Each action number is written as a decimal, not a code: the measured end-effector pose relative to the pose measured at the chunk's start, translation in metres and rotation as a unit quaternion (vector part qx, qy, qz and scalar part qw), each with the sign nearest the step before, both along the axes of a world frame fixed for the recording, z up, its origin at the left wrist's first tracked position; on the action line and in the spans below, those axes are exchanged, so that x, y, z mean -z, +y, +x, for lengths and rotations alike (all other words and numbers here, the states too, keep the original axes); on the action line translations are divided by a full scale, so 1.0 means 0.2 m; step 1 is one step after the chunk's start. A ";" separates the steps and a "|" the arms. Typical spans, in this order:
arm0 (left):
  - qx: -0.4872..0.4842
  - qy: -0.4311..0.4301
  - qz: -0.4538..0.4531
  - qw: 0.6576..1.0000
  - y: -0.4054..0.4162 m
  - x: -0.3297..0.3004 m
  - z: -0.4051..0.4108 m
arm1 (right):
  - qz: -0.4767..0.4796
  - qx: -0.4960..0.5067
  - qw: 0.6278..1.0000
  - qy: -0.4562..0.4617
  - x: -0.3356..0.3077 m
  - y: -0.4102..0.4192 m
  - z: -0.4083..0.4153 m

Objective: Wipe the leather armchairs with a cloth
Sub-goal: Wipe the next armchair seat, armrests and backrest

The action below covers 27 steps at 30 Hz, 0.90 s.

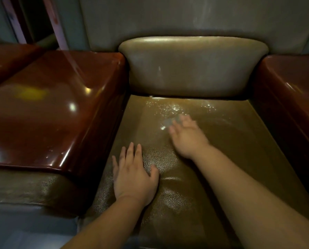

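Left hand lies flat on the seat of the armchair, palm down, fingers straight and slightly spread, thumb out to the side; it holds nothing. It rests near the front left of the cushion, close to the left armrest. Right hand reaches further back, toward the middle of the seat, and is motion-blurred. Its fingers look loosely extended, palm down. A small pale grey patch shows just at the fingertips; it may be the cloth, but blur makes it impossible to say, and whether the hand pinches it or only touches it cannot be told. Both forearms bare, entering from the bottom edge. Seat is olive-brown leather with a pebbled grain, shiny under the light. A scatter of bright droplets or specks lies across the rear of the seat, just beyond the right hand, below the back cushion. That cushion is paler, grey-tan, rounded at the top, with faint streaks. Armrests on both sides are glossy reddish-brown, broad and flat-topped with rounded edges; the left one carries several bright light reflections, the right armrest is partly cut off by the frame. Behind the chair a grey wall. Upper left, dark vertical framing, dim and unclear.
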State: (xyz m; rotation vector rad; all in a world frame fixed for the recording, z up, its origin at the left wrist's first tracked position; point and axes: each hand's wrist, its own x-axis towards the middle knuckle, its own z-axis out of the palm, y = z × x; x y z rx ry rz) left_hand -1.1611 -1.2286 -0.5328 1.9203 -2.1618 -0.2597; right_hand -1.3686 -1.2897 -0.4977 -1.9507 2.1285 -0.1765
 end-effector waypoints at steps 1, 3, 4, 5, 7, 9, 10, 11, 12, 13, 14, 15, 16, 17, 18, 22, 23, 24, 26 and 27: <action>0.000 0.001 0.001 1.000 0.00 0.00 0.00 | -0.017 -0.071 0.997 -0.002 0.01 0.04 0.14; -0.001 0.007 0.002 1.000 0.00 0.01 0.00 | -0.024 -0.191 0.981 -0.012 0.03 0.13 0.33; -0.003 0.008 0.003 1.000 0.00 0.01 0.01 | -0.012 -0.217 0.976 -0.021 0.00 0.13 0.34; -0.006 0.004 0.002 1.000 0.00 0.01 0.01 | -0.003 -0.228 0.973 -0.019 -0.02 0.10 0.31; -0.009 -0.002 0.001 1.000 0.00 0.02 0.01 | -0.002 -0.198 0.979 0.050 -0.04 -0.04 0.15; -0.013 -0.003 0.003 1.000 0.01 0.02 0.01 | 0.024 -0.096 0.992 0.079 -0.09 -0.19 0.01; -0.015 -0.003 0.005 1.000 0.00 0.02 0.01 | 0.031 -0.047 0.996 0.063 -0.09 -0.23 -0.02; -0.015 -0.004 0.007 1.000 0.00 0.02 0.01 | 0.030 -0.023 0.998 0.041 -0.09 -0.26 -0.01; -0.014 -0.005 0.011 1.000 0.00 0.02 0.01 | 0.020 -0.035 0.999 0.031 -0.08 -0.26 0.03; -0.013 -0.007 0.015 1.000 0.00 0.02 0.01 | 0.008 -0.068 0.997 0.021 -0.07 -0.22 0.10; -0.013 -0.009 0.017 1.000 0.00 0.01 0.01 | -0.005 -0.119 0.993 0.012 -0.06 -0.16 0.16; -0.012 -0.010 0.019 1.000 0.00 0.01 0.01 | -0.021 -0.176 0.984 0.005 -0.04 -0.09 0.21; -0.011 -0.009 0.020 1.000 0.00 0.00 0.01 | -0.031 -0.227 0.973 -0.001 -0.02 0.01 0.24; -0.009 -0.008 0.020 1.000 0.00 0.00 0.01 | -0.033 -0.266 0.963 -0.004 -0.01 0.10 0.24; -0.007 -0.007 0.020 1.000 0.00 0.00 0.01 | -0.030 -0.286 0.958 -0.003 -0.01 0.16 0.20; 0.003 0.004 0.014 1.000 0.00 -0.01 0.01 | -0.028 -0.112 0.993 0.036 -0.03 0.19 -0.26; 0.005 0.004 0.013 1.000 0.00 -0.01 0.01 | -0.006 -0.017 0.999 0.031 -0.05 0.20 -0.39; 0.008 0.004 0.013 1.000 0.00 -0.01 0.01 | 0.013 0.074 0.997 0.019 -0.06 0.23 -0.49; 0.013 -0.001 0.012 1.000 0.00 -0.01 0.01 | 0.023 0.178 0.984 0.013 -0.04 0.31 -0.53; 0.016 -0.003 0.011 1.000 0.00 -0.01 0.00 | 0.021 0.173 0.985 0.017 -0.03 0.35 -0.49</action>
